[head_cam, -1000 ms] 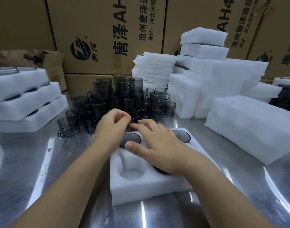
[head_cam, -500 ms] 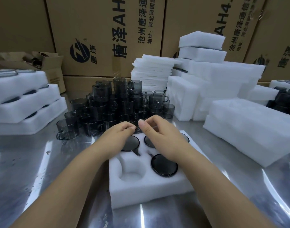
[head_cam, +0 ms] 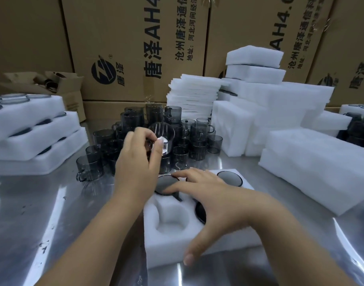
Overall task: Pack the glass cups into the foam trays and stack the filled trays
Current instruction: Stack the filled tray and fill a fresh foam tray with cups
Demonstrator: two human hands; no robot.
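A white foam tray (head_cam: 172,242) lies on the steel table in front of me. Smoky glass cups sit upside down in its pockets (head_cam: 230,177); the near-left pocket (head_cam: 170,218) is hollow. My left hand (head_cam: 138,162) is raised above the tray's far-left corner and grips a smoky glass cup (head_cam: 162,133) tilted on its side. My right hand (head_cam: 214,205) lies flat over the tray, fingers spread across the cups, thumb hanging over the front edge. Behind the tray stands a heap of loose glass cups (head_cam: 189,133).
Three filled foam trays (head_cam: 32,139) are stacked at the left. Piles of white foam blocks and sheets (head_cam: 313,164) fill the right and back. Large printed cardboard cartons (head_cam: 135,48) wall off the rear. A small open carton (head_cam: 59,83) sits at back left.
My left hand rose from the tray's far edge with a cup taken from the heap. My right hand dropped back from the heap and flattened onto the tray.
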